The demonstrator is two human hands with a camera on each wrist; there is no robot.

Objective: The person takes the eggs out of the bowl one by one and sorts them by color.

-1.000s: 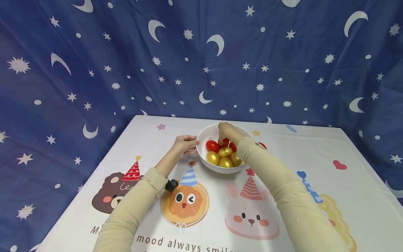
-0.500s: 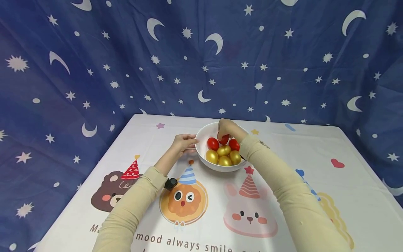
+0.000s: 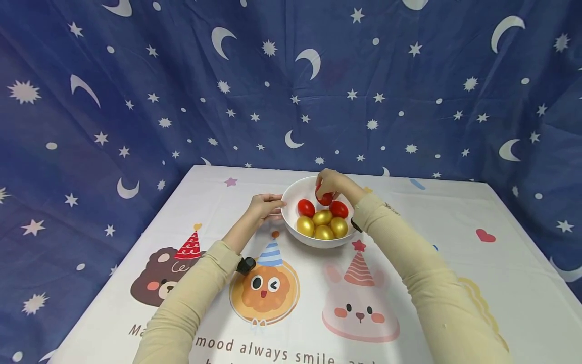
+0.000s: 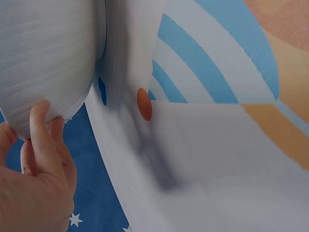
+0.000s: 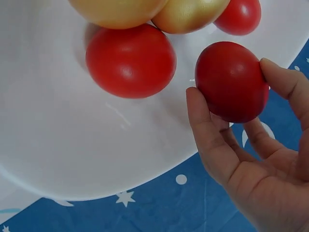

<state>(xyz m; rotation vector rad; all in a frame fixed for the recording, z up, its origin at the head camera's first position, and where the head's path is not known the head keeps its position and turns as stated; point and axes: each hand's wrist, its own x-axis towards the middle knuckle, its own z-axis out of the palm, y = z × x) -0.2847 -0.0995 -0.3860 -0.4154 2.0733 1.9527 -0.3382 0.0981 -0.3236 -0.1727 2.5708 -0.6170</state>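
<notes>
A white bowl (image 3: 313,242) stands near the table's back edge, holding red and gold eggs. On its left side my left hand (image 3: 264,206) grips the wall; the left wrist view has those fingers (image 4: 41,140) against the outside of the bowl (image 4: 48,53). Above the inside of the bowl, my right hand (image 3: 334,183) pinches a red egg (image 5: 231,82) between thumb and fingers. Two other red eggs (image 3: 306,208) (image 3: 338,209) lie in the bowl, with several gold eggs (image 3: 323,218) in front of them.
A white cloth with printed cartoon animals covers the table (image 3: 273,349). Behind it hangs a blue curtain (image 3: 291,86) with moons and stars. A small black device (image 3: 246,265) sits by the left wrist, and a dark strap (image 3: 356,225) shows under the right cuff.
My right hand has drawn the red egg up and slightly to the right from among the others, uncovering the red egg on the right. My left hand keeps its hold on the bowl.
</notes>
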